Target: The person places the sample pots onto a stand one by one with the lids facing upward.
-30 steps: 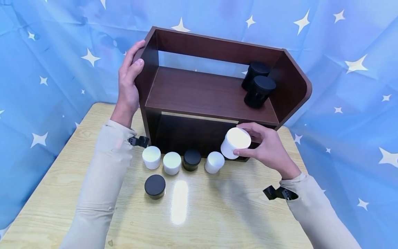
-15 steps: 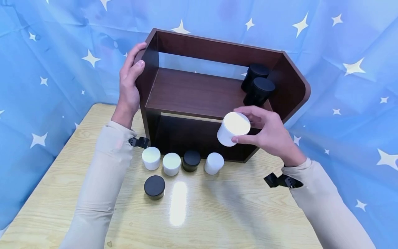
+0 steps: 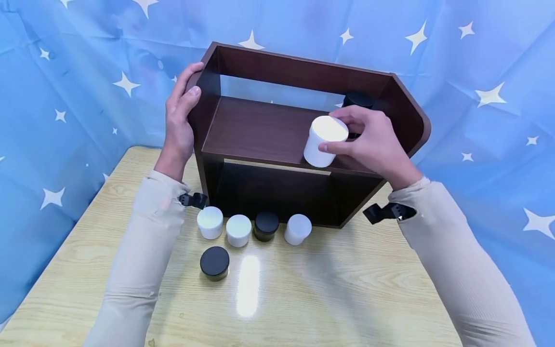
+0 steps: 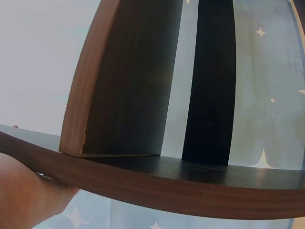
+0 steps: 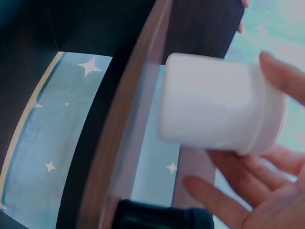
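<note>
Blue cloth (image 3: pixel 86 106) hangs behind and along both sides, printed with scattered pale four-pointed stars (image 3: pixel 126 84) of mixed sizes. Creases and soft vertical folds throughout; darker shading low at left. Table (image 3: pixel 191 308): light wood, fine grain, rounded far-left corner, small knots toward the near-left. Tall, narrow white glare (image 3: pixel 248 286) on the tabletop, near the middle; soft shadow (image 3: pixel 325 270) to its right. Cloth reads greyer from the left wrist, greener from the right. Pale blank area (image 4: pixel 43 57) upper left in the left wrist view; wall or ceiling, cannot tell.
</note>
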`<state>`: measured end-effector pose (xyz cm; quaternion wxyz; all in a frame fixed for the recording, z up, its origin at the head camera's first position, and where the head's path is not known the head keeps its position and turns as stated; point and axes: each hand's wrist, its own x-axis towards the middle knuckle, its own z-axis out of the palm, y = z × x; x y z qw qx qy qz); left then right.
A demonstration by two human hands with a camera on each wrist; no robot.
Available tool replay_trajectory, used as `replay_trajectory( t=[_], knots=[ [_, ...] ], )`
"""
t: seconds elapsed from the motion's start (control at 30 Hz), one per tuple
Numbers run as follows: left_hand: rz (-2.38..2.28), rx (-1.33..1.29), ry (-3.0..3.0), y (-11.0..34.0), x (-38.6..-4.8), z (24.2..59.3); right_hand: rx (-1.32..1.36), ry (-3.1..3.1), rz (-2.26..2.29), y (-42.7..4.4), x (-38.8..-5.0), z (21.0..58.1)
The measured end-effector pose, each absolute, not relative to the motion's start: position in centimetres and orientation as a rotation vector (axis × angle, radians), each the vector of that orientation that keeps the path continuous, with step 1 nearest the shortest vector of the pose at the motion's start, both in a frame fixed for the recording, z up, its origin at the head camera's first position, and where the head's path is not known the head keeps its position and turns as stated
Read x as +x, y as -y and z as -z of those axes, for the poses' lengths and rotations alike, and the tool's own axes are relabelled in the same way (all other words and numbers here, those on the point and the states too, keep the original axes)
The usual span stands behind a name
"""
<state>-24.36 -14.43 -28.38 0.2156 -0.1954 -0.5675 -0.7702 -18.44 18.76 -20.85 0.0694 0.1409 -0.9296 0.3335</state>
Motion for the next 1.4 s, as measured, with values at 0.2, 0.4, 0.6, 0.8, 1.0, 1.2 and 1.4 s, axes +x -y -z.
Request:
replay_trajectory(
  t=[0.2, 0.4, 0.6, 0.8, 1.0, 1.2, 1.4],
  knots=[
    [2.117, -0.537, 1.585, 14.6, -24.3, 28.3, 0.300, 2.798, -0.900, -17.4, -20.4, 20.1],
    [2.126, -0.536, 1.567, 14.6, -24.1, 28.1, 0.162, 2.848, -0.806, -16.2, -22.2, 19.5],
    [2.134, -0.549, 1.559, 14.3, -23.8, 28.1, 0.038, 2.922, -0.725, -15.9, -23.6, 19.1],
    [2.108, -0.574, 1.560, 14.2, -23.9, 28.1, 0.006, 2.982, -0.616, -15.8, -24.9, 18.6],
    [2.102, -0.559, 1.573, 14.4, -23.9, 28.1, -0.005, 3.033, -0.511, -15.0, -26.1, 18.4],
    [2.060, -0.576, 1.587, 14.5, -23.7, 28.2, -0.103, 3.047, -0.450, -14.5, -27.1, 18.9],
    [2.062, -0.575, 1.588, 14.4, -23.6, 28.1, -0.167, 3.048, -0.436, -14.2, -27.7, 19.2]
  ],
)
